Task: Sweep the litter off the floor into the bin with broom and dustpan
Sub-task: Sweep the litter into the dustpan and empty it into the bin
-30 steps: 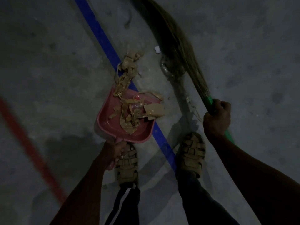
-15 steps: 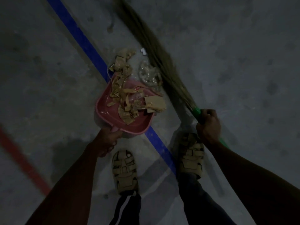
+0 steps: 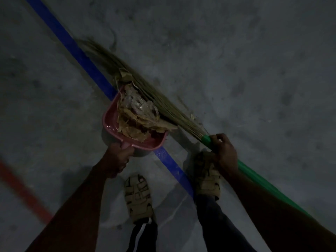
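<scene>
The left hand [image 3: 117,157] grips the handle of the pink dustpan [image 3: 111,122], which rests on the concrete floor [image 3: 254,70] across a blue line [image 3: 80,53]. Brown paper and clear plastic litter [image 3: 138,113] is heaped in the pan. The right hand [image 3: 224,151] is wrapped around the green handle of the broom [image 3: 163,104], its bristles lying against the litter. No writing or labels can be read.

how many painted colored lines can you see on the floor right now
2. A blue painted line runs diagonally from upper left, under the pink plastic dustpan, to between the feet. A red painted line crosses the lower left corner.
</scene>
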